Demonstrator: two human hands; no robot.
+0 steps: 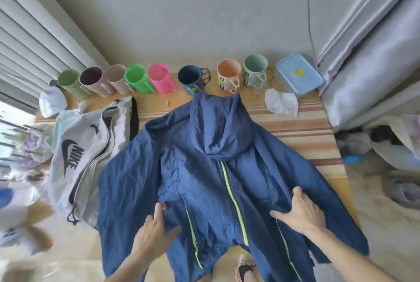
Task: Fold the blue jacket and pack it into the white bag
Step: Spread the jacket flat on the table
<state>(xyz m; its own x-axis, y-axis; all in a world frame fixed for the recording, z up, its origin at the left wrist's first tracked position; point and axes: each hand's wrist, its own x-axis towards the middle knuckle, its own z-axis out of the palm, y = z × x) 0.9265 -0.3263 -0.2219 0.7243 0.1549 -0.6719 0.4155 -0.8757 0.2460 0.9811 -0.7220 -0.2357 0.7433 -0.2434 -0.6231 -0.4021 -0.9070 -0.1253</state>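
Note:
The blue jacket point(204, 168) lies spread flat on the table, front up, hood pointing away from me, with neon yellow zippers down the middle and at the pockets. Both sleeves stretch out to the sides. My left hand point(154, 234) rests on the jacket's lower left front, its fingers pinching a fold of the fabric. My right hand point(300, 211) lies on the lower right front with fingers spread, pressing the cloth. The white bag point(79, 159), printed with a black logo, lies unzipped to the left of the jacket, partly under the left sleeve.
A row of coloured cups point(136, 79) stands along the table's far edge, with a blue-lidded box point(300, 75) at the right. A crumpled white cloth point(281, 102) lies by the box. A striped mat point(295, 127) covers the table. Curtains hang on both sides.

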